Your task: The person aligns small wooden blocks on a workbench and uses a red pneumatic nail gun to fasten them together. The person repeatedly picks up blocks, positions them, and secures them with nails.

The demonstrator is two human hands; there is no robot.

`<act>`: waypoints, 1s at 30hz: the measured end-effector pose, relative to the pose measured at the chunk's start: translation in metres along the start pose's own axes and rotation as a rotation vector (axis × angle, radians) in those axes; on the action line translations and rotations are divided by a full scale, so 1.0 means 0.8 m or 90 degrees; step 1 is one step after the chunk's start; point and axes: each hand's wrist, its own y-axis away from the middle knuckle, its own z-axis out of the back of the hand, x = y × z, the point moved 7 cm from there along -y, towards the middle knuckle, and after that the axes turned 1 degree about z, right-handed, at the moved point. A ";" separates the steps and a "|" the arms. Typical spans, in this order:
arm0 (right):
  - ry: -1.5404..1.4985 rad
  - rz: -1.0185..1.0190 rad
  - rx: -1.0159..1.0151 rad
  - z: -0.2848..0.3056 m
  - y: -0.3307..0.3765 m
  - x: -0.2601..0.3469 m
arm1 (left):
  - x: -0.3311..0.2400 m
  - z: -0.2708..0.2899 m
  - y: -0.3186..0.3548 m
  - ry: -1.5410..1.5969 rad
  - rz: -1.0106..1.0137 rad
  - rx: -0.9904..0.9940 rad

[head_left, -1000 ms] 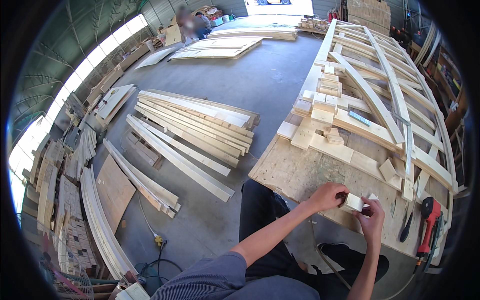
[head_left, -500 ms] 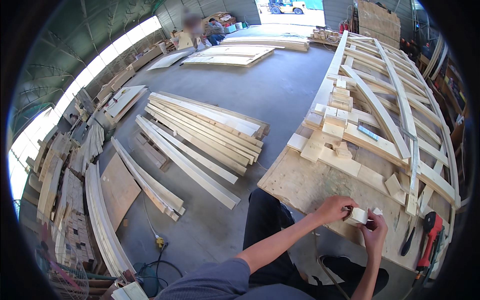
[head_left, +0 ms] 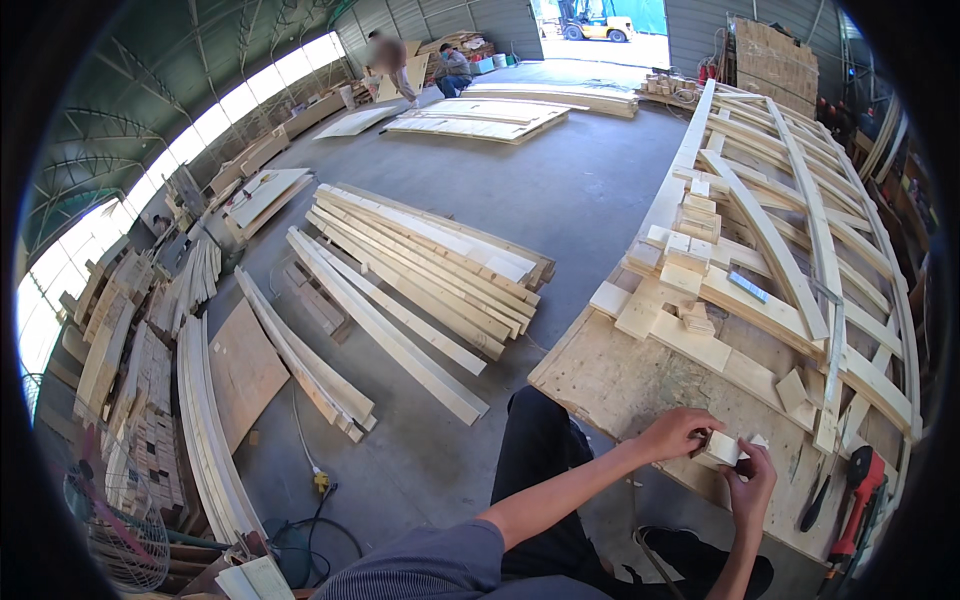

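A small pale wooden block (head_left: pixel 719 450) is held between my two hands, above the near edge of a plywood-topped workbench (head_left: pixel 640 400). My left hand (head_left: pixel 682 434) pinches its left end, fingers curled. On the right, my right hand (head_left: pixel 750 478) grips the other side with thumb and fingers. Just past the fingers shows a second small light piece of wood (head_left: pixel 759 441), partly hidden. To the right of my hands lie a black-handled tool (head_left: pixel 815 506), whose kind I cannot make out, and a red and black power tool (head_left: pixel 860 500).
A large slatted timber frame (head_left: pixel 800 200) covers the bench's far right, with stacked wood blocks (head_left: pixel 690 245) along its left side. Long planks (head_left: pixel 420 270) lie on the floor to the left. A cable (head_left: pixel 318 490) crosses the floor. Two people (head_left: pixel 453 72) are far off.
The whole view has tilted slightly, so the scene sits a little lower and further right. Both hands still hold the wooden block over the bench edge.
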 end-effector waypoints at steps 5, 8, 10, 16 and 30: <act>-0.008 -0.003 0.000 0.001 -0.002 -0.002 | -0.003 0.007 0.009 0.019 0.002 0.014; -0.027 -0.019 -0.008 0.002 -0.003 -0.009 | -0.008 0.021 0.028 0.051 0.139 -0.050; -0.043 -0.037 -0.014 0.003 -0.002 -0.014 | -0.033 0.016 0.038 0.055 0.188 0.016; -0.072 -0.060 -0.003 0.001 -0.004 -0.024 | -0.024 -0.006 0.040 0.086 0.126 0.002; -0.045 -0.036 -0.005 0.001 -0.009 -0.025 | -0.005 -0.017 0.041 0.235 0.200 0.014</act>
